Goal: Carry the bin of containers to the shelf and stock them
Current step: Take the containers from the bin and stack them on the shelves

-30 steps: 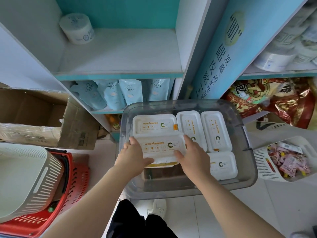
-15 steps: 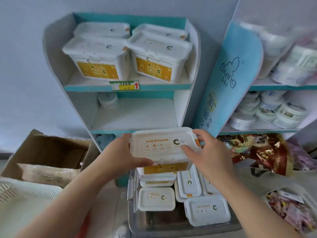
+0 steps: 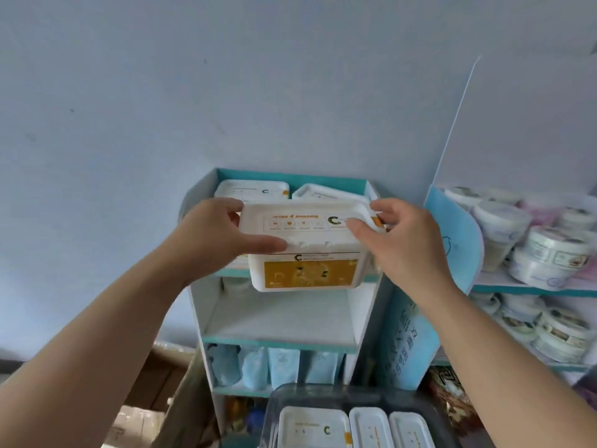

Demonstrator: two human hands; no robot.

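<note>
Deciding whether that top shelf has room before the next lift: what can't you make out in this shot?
- Head view: top shelf front row, hidden behind the held container and both hands, left hand, right hand.
- Bin: near part cut off by the bottom edge, so the remaining count is unknown.
- Lid print: too blurred to read.

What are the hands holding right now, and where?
A white lidded container, gripped at its lid's two short ends: left hand left, right hand right.

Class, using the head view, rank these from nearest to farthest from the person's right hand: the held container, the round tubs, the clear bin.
1. Held container: gripped by the right hand.
2. Round tubs: right shelf.
3. Clear bin: bottom, well below.
</note>
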